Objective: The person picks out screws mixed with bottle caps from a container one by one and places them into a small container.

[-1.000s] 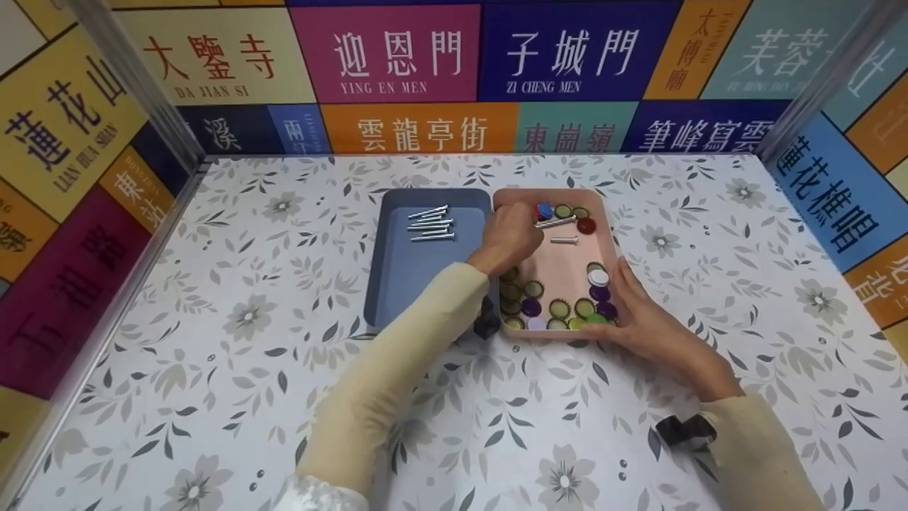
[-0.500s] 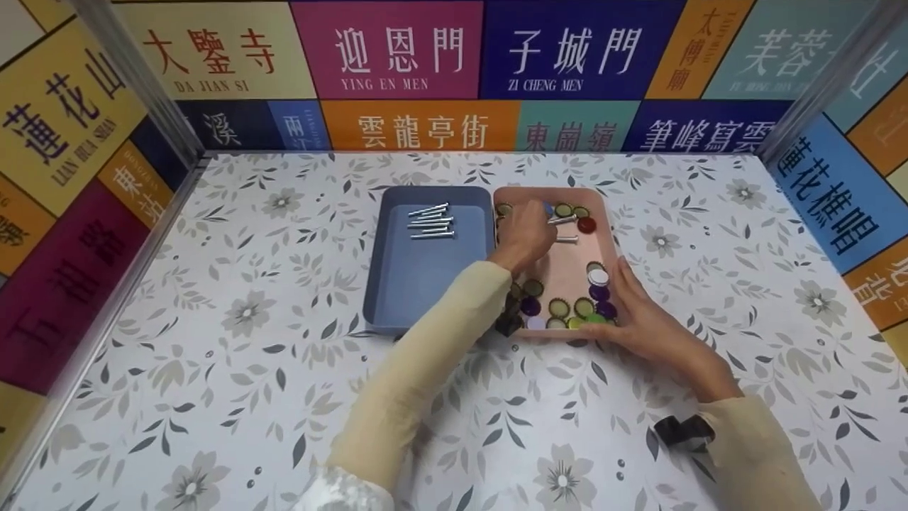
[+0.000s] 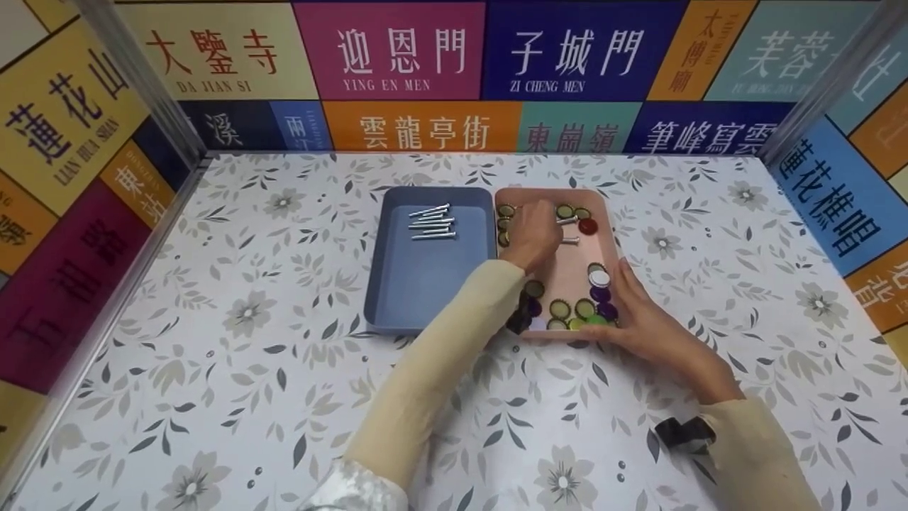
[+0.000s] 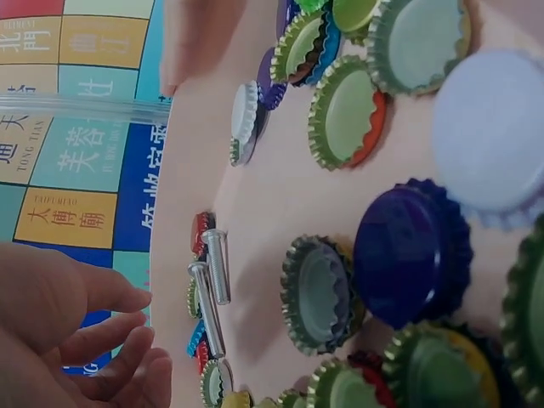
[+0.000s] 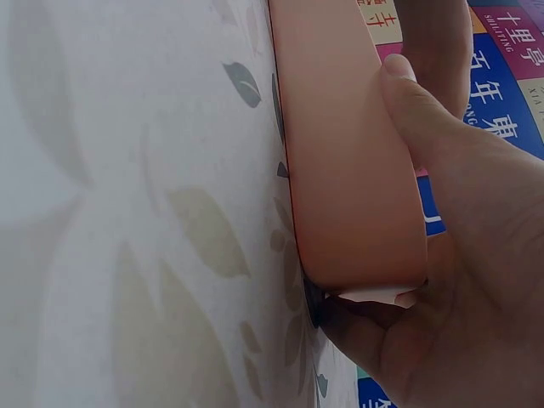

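Observation:
My left hand is over the upper part of the pink tray. Its fingers are loosely bent with nothing between them, near two silver screws in the left wrist view. Bottle caps of several colours lie round the tray, some face up, others upside down. At the tray's near right corner, my right hand grips the wall; its thumb lies against the tray in the right wrist view. The left hand hides part of the caps and screws in the head view.
A blue tray stands directly left of the pink one, with several silver screws in its upper part. Both trays rest on a flower-patterned tabletop. Printed panels wall in the back and sides.
My left hand has moved rightward inside the pink tray, from its left edge toward the screws. The right hand and both trays have stayed in place.

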A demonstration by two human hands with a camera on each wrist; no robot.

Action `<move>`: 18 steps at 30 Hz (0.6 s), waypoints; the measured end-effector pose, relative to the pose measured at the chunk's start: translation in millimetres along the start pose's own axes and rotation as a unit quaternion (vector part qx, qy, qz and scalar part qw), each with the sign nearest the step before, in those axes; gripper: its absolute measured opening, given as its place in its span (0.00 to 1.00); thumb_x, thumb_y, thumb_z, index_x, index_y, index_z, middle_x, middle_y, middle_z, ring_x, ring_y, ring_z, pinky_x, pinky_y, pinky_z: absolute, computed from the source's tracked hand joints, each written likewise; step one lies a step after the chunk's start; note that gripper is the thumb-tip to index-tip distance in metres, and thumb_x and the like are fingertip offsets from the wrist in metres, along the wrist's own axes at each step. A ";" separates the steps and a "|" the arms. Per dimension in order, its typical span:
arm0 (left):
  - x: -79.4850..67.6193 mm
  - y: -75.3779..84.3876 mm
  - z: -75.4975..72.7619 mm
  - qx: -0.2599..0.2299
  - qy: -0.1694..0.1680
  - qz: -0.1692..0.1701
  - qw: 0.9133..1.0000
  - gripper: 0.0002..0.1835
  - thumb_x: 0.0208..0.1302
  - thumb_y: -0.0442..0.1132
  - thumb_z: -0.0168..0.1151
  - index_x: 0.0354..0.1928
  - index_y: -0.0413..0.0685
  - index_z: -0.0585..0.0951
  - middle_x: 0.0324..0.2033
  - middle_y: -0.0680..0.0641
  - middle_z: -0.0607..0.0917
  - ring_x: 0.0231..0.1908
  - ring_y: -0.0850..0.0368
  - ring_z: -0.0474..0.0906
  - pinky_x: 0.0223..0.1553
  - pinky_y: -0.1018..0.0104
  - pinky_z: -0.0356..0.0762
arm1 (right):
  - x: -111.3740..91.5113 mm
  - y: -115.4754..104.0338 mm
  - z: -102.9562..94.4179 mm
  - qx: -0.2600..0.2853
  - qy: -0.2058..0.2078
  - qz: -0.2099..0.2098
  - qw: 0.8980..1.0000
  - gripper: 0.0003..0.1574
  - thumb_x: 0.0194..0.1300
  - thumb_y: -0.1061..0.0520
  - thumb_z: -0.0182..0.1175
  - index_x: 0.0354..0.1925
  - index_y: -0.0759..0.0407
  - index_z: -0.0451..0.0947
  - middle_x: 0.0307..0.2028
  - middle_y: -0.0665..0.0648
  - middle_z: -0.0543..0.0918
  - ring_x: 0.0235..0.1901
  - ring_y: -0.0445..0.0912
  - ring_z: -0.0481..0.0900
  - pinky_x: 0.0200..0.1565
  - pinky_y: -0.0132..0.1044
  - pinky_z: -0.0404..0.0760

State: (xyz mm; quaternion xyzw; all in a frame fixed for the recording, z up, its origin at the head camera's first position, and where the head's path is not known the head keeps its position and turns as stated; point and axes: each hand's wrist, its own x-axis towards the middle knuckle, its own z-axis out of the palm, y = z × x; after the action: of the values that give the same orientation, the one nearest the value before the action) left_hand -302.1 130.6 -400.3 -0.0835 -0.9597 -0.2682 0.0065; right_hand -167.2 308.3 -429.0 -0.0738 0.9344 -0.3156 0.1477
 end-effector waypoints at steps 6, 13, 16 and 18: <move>8.2 -0.4 2.2 0.006 0.000 0.001 1.000 0.13 0.69 0.29 0.52 0.30 0.47 0.83 0.36 0.49 0.89 0.36 0.60 0.83 0.41 0.63 0.83 | 0.9 -1.0 -0.5 -0.006 0.003 -0.004 1.000 0.77 0.58 0.29 0.66 0.78 0.50 0.22 0.78 0.57 0.20 0.77 0.70 0.33 0.73 0.66 0.42; 16.3 -3.9 8.4 0.039 -0.003 0.015 0.999 0.14 0.70 0.29 0.52 0.31 0.47 0.85 0.38 0.49 0.90 0.40 0.59 0.86 0.43 0.64 0.84 | 0.9 -0.6 -1.2 0.000 0.003 0.001 1.000 0.76 0.59 0.29 0.66 0.78 0.48 0.23 0.78 0.56 0.19 0.77 0.70 0.32 0.74 0.66 0.41; 19.0 -6.7 10.6 0.033 -0.003 0.014 0.999 0.14 0.71 0.29 0.52 0.31 0.46 0.84 0.37 0.48 0.89 0.40 0.57 0.86 0.44 0.63 0.84 | -0.1 -0.4 -1.0 0.000 0.002 0.003 1.000 0.76 0.59 0.29 0.65 0.78 0.48 0.22 0.78 0.55 0.19 0.77 0.70 0.32 0.74 0.66 0.41; 20.0 -8.6 12.3 0.027 -0.003 0.012 1.000 0.13 0.71 0.30 0.53 0.31 0.46 0.84 0.36 0.49 0.89 0.39 0.58 0.85 0.44 0.63 0.83 | -0.7 -0.3 -0.5 0.000 0.001 0.006 1.000 0.76 0.58 0.28 0.65 0.78 0.47 0.22 0.78 0.54 0.19 0.77 0.70 0.33 0.73 0.66 0.41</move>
State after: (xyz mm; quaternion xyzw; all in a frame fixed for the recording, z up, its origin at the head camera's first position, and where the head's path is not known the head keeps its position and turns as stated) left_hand -322.9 132.8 -414.1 -0.0959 -0.9655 -0.2421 0.0093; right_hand -166.7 308.4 -428.2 -0.0684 0.9349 -0.3147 0.1490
